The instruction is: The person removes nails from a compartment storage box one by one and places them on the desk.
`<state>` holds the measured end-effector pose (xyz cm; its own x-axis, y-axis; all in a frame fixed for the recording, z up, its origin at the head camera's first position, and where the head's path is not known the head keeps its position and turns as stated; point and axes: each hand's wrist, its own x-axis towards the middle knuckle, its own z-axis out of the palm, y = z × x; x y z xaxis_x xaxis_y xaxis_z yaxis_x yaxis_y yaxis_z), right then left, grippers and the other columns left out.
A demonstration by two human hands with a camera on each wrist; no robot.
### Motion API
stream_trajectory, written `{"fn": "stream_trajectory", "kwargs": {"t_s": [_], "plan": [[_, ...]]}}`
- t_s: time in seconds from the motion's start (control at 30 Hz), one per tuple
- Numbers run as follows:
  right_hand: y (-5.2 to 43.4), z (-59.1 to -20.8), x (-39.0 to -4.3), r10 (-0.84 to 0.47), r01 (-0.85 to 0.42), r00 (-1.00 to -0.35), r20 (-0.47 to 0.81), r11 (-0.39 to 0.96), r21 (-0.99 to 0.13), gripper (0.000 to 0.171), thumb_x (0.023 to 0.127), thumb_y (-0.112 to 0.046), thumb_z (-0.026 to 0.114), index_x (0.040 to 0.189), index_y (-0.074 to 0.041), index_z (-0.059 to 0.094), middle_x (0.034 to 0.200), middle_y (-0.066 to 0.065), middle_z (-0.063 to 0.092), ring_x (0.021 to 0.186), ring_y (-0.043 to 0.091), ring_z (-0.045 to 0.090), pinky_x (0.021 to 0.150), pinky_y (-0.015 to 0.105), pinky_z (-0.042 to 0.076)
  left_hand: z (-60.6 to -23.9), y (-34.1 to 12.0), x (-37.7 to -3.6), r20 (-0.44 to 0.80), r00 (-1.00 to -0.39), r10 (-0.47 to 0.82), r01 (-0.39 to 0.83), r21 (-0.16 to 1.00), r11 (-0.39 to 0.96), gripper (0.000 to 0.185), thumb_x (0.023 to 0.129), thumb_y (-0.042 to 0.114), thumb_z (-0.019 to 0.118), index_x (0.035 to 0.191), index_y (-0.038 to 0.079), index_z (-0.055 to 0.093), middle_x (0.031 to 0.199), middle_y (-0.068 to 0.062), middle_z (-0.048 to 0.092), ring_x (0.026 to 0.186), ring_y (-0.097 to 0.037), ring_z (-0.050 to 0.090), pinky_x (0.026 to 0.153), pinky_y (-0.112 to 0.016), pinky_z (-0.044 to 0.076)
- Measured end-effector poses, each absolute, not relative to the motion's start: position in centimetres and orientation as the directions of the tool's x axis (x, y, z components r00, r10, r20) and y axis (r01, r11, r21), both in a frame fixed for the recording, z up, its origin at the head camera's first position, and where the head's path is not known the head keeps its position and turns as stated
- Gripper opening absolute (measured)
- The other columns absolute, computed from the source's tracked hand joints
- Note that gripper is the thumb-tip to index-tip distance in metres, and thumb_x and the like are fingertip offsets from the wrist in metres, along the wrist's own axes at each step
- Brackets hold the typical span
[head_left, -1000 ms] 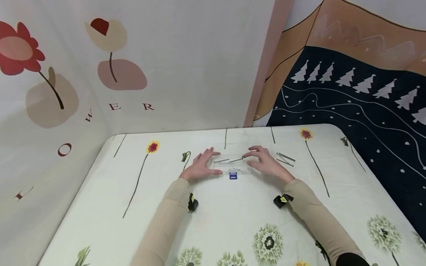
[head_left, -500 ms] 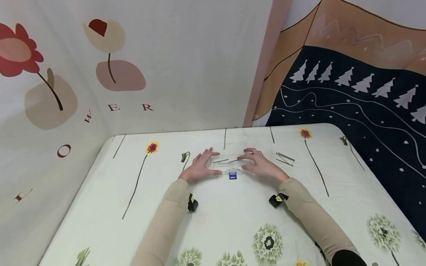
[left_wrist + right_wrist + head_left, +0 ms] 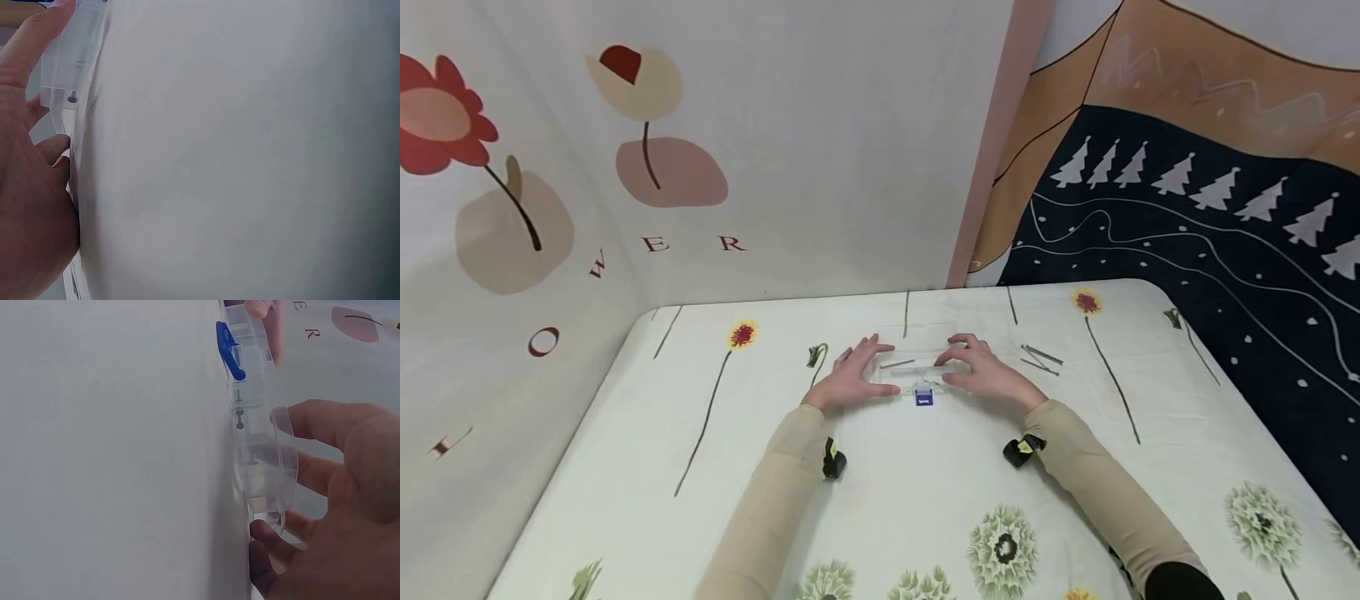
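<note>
My sleeves [image 3: 767, 492] reach over the flower-printed surface [image 3: 895, 483]. Nearest between my hands, a blue latch [image 3: 923, 397] fronts the clear plastic box [image 3: 917, 372]. My left hand [image 3: 850, 379] spans its left end, fingers spread; my right hand [image 3: 988, 375] sits at its right end, fingers apart and gently bent. A nail [image 3: 897, 363] lies inside; loose nails [image 3: 1043, 354] lie rightward. A printed cloth [image 3: 850, 208] hangs behind.

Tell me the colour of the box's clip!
The clip is blue; it shows best in the right wrist view.
</note>
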<state>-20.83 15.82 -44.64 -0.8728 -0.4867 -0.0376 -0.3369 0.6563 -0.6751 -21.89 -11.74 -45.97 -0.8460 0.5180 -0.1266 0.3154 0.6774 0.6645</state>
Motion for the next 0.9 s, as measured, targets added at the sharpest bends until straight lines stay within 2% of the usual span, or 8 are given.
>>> {"fn": "stream_trajectory", "kwargs": {"t_s": [0.4, 0.7, 0.9], "plan": [[16.0, -45.1, -21.3, -0.514, -0.336, -0.857, -0.032, 0.605, -0.722, 0.028, 0.09, -0.013, 0.065, 0.114, 0.0, 0.07, 0.144, 0.023, 0.034, 0.13, 0.046, 0.028, 0.104, 0.059, 0.026, -46.0, -11.7, -21.9, -0.134, -0.846, 0.516, 0.312, 0.66, 0.683, 0.078, 0.083, 0.043, 0.073, 0.147, 0.015, 0.038, 0.161, -0.012, 0.006, 0.146, -0.025, 0.001, 0.116, -0.043, -0.002], [15.1, -44.8, -21.4, -0.486, -0.289, -0.871, -0.069, 0.621, -0.729, 0.017, 0.088, -0.012, 0.066, 0.102, -0.003, 0.068, 0.137, 0.022, 0.037, 0.124, 0.045, 0.027, 0.102, 0.06, 0.026, -46.1, -11.7, -22.0, -0.125, -0.85, 0.511, 0.309, 0.669, 0.676, 0.077, 0.083, 0.043, 0.074, 0.146, 0.015, 0.04, 0.16, -0.013, 0.008, 0.146, -0.027, 0.002, 0.116, -0.043, -0.001], [15.1, -44.9, -21.3, -0.475, -0.265, -0.875, -0.087, 0.624, -0.735, 0.017, 0.089, -0.012, 0.064, 0.104, -0.005, 0.067, 0.136, 0.021, 0.037, 0.126, 0.043, 0.027, 0.102, 0.061, 0.025, -46.1, -11.7, -21.9, -0.117, -0.851, 0.512, 0.312, 0.671, 0.673, 0.077, 0.082, 0.043, 0.074, 0.146, 0.015, 0.04, 0.16, -0.014, 0.008, 0.146, -0.028, 0.002, 0.116, -0.044, 0.0]]}}
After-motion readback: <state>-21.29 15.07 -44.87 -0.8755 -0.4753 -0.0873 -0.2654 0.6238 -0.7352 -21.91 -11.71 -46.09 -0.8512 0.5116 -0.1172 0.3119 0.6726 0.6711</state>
